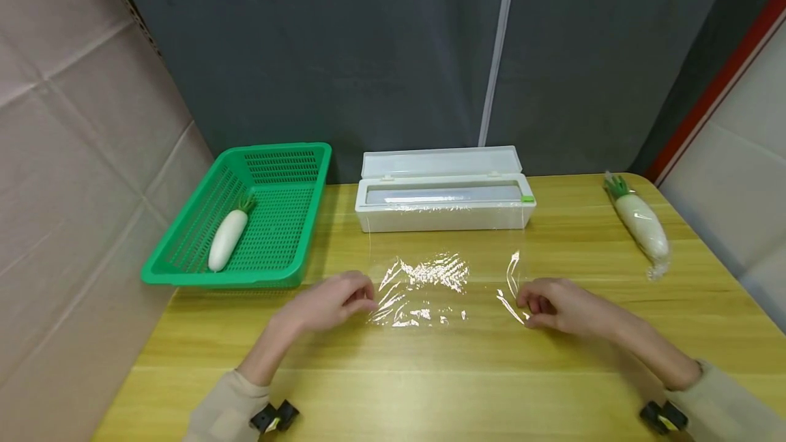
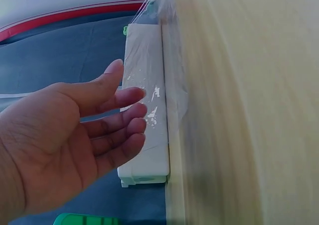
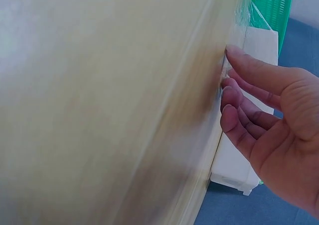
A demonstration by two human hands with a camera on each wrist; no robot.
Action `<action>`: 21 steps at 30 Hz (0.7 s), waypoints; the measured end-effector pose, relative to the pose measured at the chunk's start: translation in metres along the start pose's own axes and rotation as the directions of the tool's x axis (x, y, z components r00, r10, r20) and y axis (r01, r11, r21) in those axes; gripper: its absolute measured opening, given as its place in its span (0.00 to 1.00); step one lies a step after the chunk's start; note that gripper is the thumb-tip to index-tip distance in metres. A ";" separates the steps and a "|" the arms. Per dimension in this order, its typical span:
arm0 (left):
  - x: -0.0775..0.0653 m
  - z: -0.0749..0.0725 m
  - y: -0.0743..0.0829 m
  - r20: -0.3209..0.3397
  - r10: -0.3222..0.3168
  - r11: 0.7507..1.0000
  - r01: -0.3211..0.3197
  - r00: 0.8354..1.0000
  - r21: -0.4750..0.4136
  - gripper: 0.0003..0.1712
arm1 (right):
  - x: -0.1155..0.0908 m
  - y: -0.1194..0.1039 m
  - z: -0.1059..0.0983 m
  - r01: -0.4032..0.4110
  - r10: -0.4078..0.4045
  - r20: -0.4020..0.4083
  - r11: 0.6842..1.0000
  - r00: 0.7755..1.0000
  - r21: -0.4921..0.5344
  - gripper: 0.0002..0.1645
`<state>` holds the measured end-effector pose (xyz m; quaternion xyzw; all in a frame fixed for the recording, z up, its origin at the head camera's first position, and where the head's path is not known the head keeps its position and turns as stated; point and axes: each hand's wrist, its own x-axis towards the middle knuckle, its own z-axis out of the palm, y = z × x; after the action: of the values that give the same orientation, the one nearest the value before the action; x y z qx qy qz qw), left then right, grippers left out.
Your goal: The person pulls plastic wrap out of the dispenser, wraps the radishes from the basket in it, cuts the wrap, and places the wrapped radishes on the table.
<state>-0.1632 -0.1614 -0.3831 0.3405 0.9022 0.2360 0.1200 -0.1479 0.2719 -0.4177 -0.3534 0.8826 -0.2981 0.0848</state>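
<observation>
A sheet of clear cling film (image 1: 424, 278) stretches from a white dispenser box (image 1: 445, 218) toward the person, creased and glossy over the table. Beside its left edge is the left hand (image 1: 334, 302); the left wrist view shows its fingers loosely bent, with thumb and index finger apart. Near the film's right edge, the right hand (image 1: 568, 307) has its fingertips close to the film. Its thumb stands away from the bent fingers in the right wrist view. The box's lid (image 1: 440, 161) is raised, showing the film roll (image 1: 443, 195) inside.
A green plastic basket (image 1: 297, 275) at the left holds one white radish (image 1: 228, 240) with a short green top. Another radish (image 1: 642, 222), wrapped in clear film, lies at the far right of the wooden table (image 1: 454, 394). A dark grey curtain (image 1: 338, 53) hangs behind.
</observation>
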 end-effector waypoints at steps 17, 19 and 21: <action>-0.002 -0.036 -0.017 -0.522 0.078 0.997 -0.063 0.849 0.047 0.08 | 0.003 0.005 -0.002 0.001 -0.003 0.034 0.999 0.999 0.050 0.12; -0.003 -0.040 -0.022 -0.581 0.076 0.997 -0.064 0.810 0.041 0.07 | 0.004 0.006 -0.002 -0.013 0.011 0.046 0.999 0.999 0.049 0.12; -0.003 -0.044 -0.028 -0.625 0.059 0.998 -0.052 0.778 0.030 0.07 | 0.004 0.007 -0.002 -0.017 0.015 0.053 0.999 0.998 0.046 0.12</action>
<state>-0.1934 -0.1971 -0.3591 0.2699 0.8818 0.3342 -0.1949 -0.1556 0.2740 -0.4194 -0.3519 0.8757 -0.3086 0.1186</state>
